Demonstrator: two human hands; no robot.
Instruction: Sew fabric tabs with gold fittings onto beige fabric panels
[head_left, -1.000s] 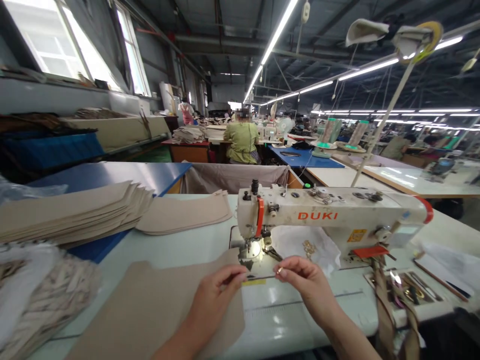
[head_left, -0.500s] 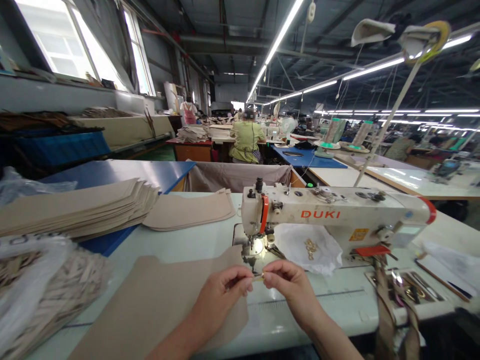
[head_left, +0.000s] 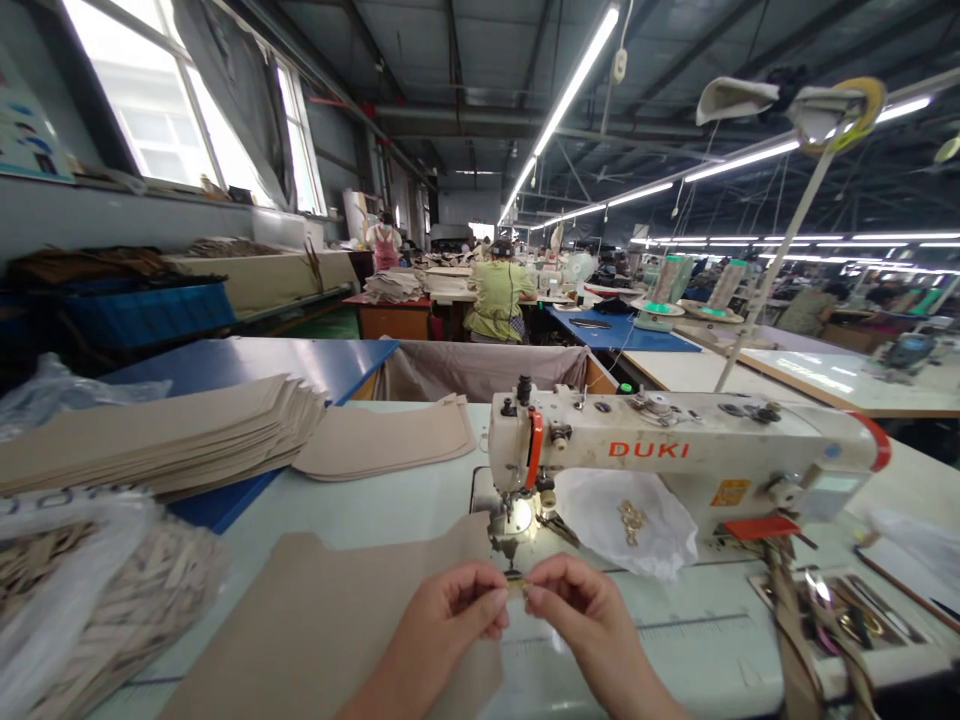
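My left hand and my right hand meet fingertip to fingertip in front of the sewing machine. Both are closed in a pinch at either end of a small gold-coloured piece, mostly hidden by the fingers; its exact kind cannot be made out. Under my left forearm lies a flat beige panel, its upper right corner close to the needle plate. Beyond my right hand, a white plastic bag holds a small heap of gold-coloured metal fittings.
Stacked beige panels lie at left, with a smaller pile beside them. A clear bag of fabric pieces fills the near left. At right are a tray of tools and hanging straps. A co-worker sits ahead.
The view has tilted up slightly, so the scene sits lower. My hands stay together in the same pinch, with the fingers shifted a little around the small piece.
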